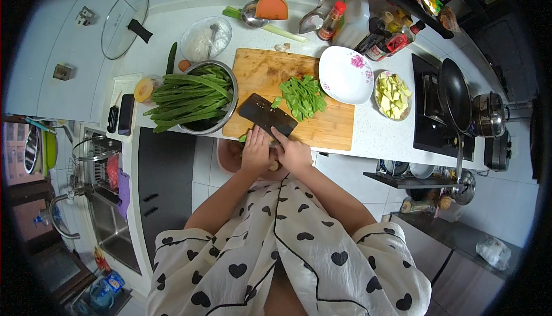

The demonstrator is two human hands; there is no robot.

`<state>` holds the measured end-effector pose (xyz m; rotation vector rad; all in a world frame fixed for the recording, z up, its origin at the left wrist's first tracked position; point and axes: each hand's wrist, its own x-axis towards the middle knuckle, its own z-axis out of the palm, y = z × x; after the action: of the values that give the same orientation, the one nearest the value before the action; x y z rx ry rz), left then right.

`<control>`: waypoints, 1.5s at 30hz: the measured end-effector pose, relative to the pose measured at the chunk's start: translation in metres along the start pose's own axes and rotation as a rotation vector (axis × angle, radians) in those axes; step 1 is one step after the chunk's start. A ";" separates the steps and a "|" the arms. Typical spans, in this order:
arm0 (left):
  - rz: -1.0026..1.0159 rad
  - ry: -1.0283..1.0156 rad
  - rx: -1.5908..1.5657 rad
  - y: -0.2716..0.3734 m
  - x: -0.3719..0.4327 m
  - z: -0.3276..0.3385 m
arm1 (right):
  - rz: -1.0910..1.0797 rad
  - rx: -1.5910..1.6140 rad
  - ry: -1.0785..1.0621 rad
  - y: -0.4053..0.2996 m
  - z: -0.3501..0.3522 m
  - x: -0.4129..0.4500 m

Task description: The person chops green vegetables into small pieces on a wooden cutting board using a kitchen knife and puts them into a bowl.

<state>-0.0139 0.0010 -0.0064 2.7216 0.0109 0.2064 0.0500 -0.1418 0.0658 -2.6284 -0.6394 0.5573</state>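
My right hand grips the cleaver, its index finger laid along the dark blade. The blade slants across the front of the wooden cutting board, with small bits stuck to it. My left hand reaches over the board's near edge, fingers extended beside the blade. A small green bean end shows by its outer fingers; whatever lies beneath them is hidden. Cut flat green beans are heaped right of the blade. Left of the board, whole flat green beans overhang a metal bowl.
A pink basin sits below the counter edge, partly behind my hands. Right of the board are a floral white plate, a bowl of pale green chunks and a stove with a wok. Bottles stand behind.
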 end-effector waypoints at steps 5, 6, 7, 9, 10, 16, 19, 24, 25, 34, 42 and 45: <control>-0.015 -0.018 -0.033 0.002 0.001 -0.004 | 0.033 0.137 0.004 -0.008 -0.016 0.014; -0.010 -0.016 -0.031 0.003 0.002 -0.007 | 0.073 0.189 -0.017 -0.010 -0.020 0.018; -0.003 -0.026 -0.047 0.005 0.003 -0.010 | 0.073 0.191 -0.012 -0.007 -0.021 0.021; 0.003 -0.033 -0.061 0.007 0.004 -0.014 | 0.081 0.410 0.094 0.001 -0.026 0.027; -0.013 -0.058 -0.025 0.009 0.005 -0.015 | 0.078 0.544 0.096 0.003 -0.033 0.027; -0.056 -0.060 -0.043 0.011 0.010 -0.016 | 0.198 1.204 0.094 0.026 -0.049 0.014; -0.052 -0.065 -0.063 0.013 0.020 -0.016 | 0.269 1.475 0.089 0.030 -0.063 0.002; -0.025 -0.031 -0.009 0.025 0.034 -0.020 | 0.232 1.372 0.090 0.042 -0.055 -0.013; -0.023 -0.034 -0.011 0.025 0.032 -0.020 | 0.234 1.254 0.037 0.041 -0.054 -0.017; -0.044 -0.052 -0.030 0.009 0.003 -0.005 | -0.060 0.263 0.074 0.026 -0.028 -0.045; -0.033 -0.063 -0.018 0.004 0.001 0.006 | -0.126 0.079 0.118 0.030 -0.013 -0.041; -0.017 -0.079 -0.004 0.005 0.003 0.002 | -0.127 0.051 0.120 0.030 -0.004 -0.036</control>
<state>-0.0106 -0.0046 -0.0054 2.7223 0.0119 0.0943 0.0328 -0.1854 0.0658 -2.5302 -0.7380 0.3699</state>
